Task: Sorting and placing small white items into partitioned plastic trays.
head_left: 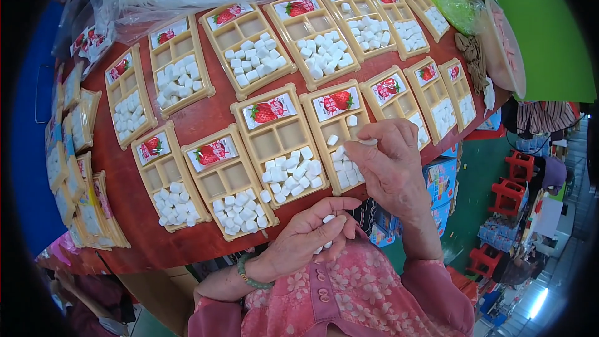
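Nearer you than the beige tray (320,143) of white cubes (347,176), your left hand (304,241) curls its grip around more cubes (327,219), while over that tray your right hand (394,165) bends, its grip's closure and contents impossible to tell.

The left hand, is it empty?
No, the left hand holds a few small white pieces.

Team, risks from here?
1. Left hand cups several white cubes near the edge of the red table; one might slip out and fall.
2. Right hand is over a tray of loose cubes; it could nudge some out of place.
3. One stray cube seems perched at a tray's edge; a bump might dislodge it.
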Action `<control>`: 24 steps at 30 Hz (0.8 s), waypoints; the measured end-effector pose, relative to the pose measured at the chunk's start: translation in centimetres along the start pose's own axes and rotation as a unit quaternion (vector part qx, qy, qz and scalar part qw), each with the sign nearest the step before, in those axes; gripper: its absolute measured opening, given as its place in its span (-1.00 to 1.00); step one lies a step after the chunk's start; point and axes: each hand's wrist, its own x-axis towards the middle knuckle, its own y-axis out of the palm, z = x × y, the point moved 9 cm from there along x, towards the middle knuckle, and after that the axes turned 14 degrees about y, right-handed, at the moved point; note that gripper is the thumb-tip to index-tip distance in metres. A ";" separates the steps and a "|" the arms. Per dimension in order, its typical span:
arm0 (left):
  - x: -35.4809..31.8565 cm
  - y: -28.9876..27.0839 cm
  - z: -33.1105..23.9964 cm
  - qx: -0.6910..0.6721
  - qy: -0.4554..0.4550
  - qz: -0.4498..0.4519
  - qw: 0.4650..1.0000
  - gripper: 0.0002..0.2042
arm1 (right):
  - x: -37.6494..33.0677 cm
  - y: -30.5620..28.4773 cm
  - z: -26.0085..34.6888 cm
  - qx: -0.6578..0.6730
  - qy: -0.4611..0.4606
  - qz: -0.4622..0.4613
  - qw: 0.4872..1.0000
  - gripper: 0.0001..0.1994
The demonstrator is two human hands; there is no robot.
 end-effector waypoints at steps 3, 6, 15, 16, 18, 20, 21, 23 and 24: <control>0.0 0.0 0.1 0.000 -0.003 -0.004 1.000 -0.60 | -0.2 0.2 0.0 -0.007 -0.004 0.012 1.000 -0.69; 0.0 0.0 0.1 -0.007 -0.001 -0.006 1.000 -0.60 | -0.2 -0.2 0.2 -0.003 -0.012 -0.004 1.000 -0.69; 0.0 0.1 0.0 0.001 -0.007 -0.005 1.000 -0.59 | -1.1 0.2 1.6 -0.084 -0.024 0.034 0.996 -0.65; 0.0 0.1 0.0 0.003 -0.007 -0.003 1.000 -0.58 | -1.3 0.1 1.7 -0.099 -0.012 0.028 0.995 -0.61; 0.1 0.1 -0.1 0.005 -0.010 -0.002 1.000 -0.59 | -1.6 0.0 1.7 -0.114 0.000 0.021 0.993 -0.58; 0.1 0.1 -0.1 0.007 -0.013 -0.001 1.000 -0.59 | -2.0 0.1 1.7 -0.103 -0.004 0.022 0.994 -0.56; 0.1 0.1 0.0 0.006 -0.014 0.000 1.000 -0.59 | -2.1 0.2 1.7 -0.103 -0.003 0.022 0.994 -0.56; 0.1 0.0 0.1 0.005 -0.015 0.001 1.000 -0.59 | -2.3 0.8 1.9 -0.121 -0.007 0.034 0.992 -0.58; 0.1 0.0 0.1 0.007 -0.014 0.001 1.000 -0.59 | -2.4 0.9 1.8 -0.121 -0.007 0.035 0.992 -0.58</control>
